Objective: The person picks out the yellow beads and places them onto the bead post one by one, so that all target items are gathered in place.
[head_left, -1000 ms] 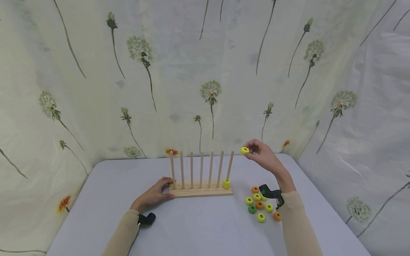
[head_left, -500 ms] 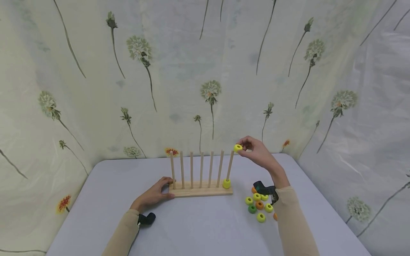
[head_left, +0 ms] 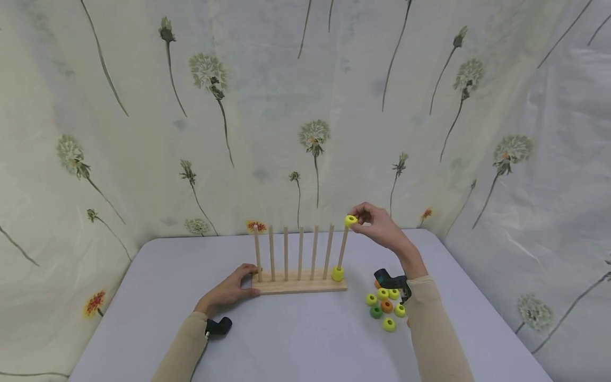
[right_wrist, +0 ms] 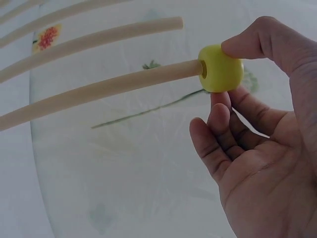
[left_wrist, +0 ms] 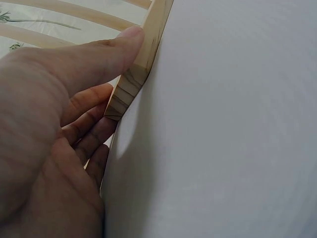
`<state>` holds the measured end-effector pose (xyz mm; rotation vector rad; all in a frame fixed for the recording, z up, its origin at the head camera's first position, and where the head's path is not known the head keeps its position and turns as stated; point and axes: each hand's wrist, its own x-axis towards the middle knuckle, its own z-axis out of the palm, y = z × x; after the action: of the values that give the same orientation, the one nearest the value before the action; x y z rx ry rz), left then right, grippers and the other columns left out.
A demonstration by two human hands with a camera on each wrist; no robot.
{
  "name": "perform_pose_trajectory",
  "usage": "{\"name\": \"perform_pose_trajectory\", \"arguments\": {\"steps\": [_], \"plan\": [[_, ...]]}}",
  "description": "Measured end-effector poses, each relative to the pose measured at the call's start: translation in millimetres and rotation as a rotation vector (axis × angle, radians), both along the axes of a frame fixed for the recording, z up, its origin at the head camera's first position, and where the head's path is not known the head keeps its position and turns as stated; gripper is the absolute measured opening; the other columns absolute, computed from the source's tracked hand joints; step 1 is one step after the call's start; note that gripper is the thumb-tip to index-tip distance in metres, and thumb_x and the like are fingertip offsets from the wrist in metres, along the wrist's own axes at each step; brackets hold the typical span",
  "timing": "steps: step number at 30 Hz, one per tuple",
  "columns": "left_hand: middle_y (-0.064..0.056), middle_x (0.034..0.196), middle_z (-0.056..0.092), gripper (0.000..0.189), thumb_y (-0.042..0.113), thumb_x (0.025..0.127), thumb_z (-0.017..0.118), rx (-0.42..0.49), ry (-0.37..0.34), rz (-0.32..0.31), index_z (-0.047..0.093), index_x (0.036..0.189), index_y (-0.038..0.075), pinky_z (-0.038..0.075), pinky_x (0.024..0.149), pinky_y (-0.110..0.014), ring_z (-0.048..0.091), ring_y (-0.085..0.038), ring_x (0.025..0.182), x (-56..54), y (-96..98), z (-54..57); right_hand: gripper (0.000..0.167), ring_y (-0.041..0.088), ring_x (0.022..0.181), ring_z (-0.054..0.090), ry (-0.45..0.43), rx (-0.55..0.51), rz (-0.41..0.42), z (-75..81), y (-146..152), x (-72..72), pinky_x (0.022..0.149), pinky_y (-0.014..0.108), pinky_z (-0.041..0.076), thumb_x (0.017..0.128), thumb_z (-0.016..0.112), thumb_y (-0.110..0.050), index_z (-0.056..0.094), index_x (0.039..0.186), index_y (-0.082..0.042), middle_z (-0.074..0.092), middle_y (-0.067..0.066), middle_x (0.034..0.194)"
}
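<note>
A wooden peg rack (head_left: 300, 287) with several upright pegs stands on the table. My left hand (head_left: 230, 289) grips its left end, thumb on the front edge and fingers behind, as the left wrist view (left_wrist: 74, 99) also has it. At the far right peg (head_left: 342, 246), my right hand (head_left: 384, 228) pinches a yellow bead (head_left: 350, 220) over the peg's top. In the right wrist view the peg's tip meets the hole of the yellow bead (right_wrist: 221, 69), between thumb and fingers. Another yellow bead (head_left: 338, 274) sits at the bottom of that same peg.
Right of the rack lie several loose beads: yellow (head_left: 389, 324), orange (head_left: 386, 306) and green (head_left: 376, 312). My right wrist camera (head_left: 390, 279) hides some of them. A flower-printed curtain (head_left: 267, 132) rises behind the white table (head_left: 296, 339).
My right hand has moved left with the yellow bead, from beside the far right peg to over its top. My left hand and the rack have stayed in place.
</note>
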<state>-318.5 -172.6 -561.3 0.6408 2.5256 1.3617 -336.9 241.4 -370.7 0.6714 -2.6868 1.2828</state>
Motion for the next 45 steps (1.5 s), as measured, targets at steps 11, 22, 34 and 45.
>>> {"name": "perform_pose_trajectory", "arguments": {"steps": [11, 22, 34, 45], "plan": [[-0.011, 0.150, 0.036, 0.067, 0.035, 0.083, 0.076, 0.003, -0.009, 0.006, 0.048, 0.137, 0.008, 0.017, 0.117, -0.058, 0.023, -0.036, 0.145, -1.4, 0.4, -1.5, 0.027, 0.024, 0.088, 0.052, -0.018, -0.027, 0.025, -0.2, -1.6, 0.2, 0.075, 0.028, 0.045, 0.091, 0.067, -0.021, 0.057, 0.113, -0.009, 0.057, 0.007, 0.101], [-0.009, 0.150, 0.036, 0.068, 0.037, 0.082, 0.076, -0.015, 0.002, 0.009, 0.048, 0.138, 0.008, 0.019, 0.117, -0.056, 0.024, -0.034, 0.145, -2.4, 0.5, -1.8, 0.025, 0.023, 0.086, 0.051, -0.006, -0.003, 0.030, -7.0, -3.3, -0.4, 0.075, 0.029, 0.044, 0.093, 0.064, -0.013, 0.057, 0.114, -0.004, 0.058, 0.010, 0.102], [-0.010, 0.150, 0.035, 0.069, 0.036, 0.082, 0.076, -0.006, -0.008, 0.007, 0.047, 0.138, 0.007, 0.018, 0.117, -0.056, 0.023, -0.035, 0.145, -3.5, 0.2, -2.4, 0.024, 0.022, 0.085, 0.050, -0.007, 0.009, 0.043, 15.7, -14.2, 23.4, 0.076, 0.032, 0.044, 0.093, 0.062, -0.010, 0.056, 0.114, 0.001, 0.057, 0.010, 0.099], [-0.010, 0.150, 0.036, 0.069, 0.037, 0.082, 0.076, -0.012, -0.005, 0.013, 0.047, 0.138, 0.008, 0.018, 0.117, -0.056, 0.024, -0.034, 0.145, -3.9, 0.4, -1.8, 0.025, 0.023, 0.087, 0.049, -0.031, 0.002, 0.032, 12.6, -15.0, 25.0, 0.076, 0.031, 0.044, 0.093, 0.063, -0.011, 0.057, 0.115, -0.001, 0.055, 0.018, 0.107]]}}
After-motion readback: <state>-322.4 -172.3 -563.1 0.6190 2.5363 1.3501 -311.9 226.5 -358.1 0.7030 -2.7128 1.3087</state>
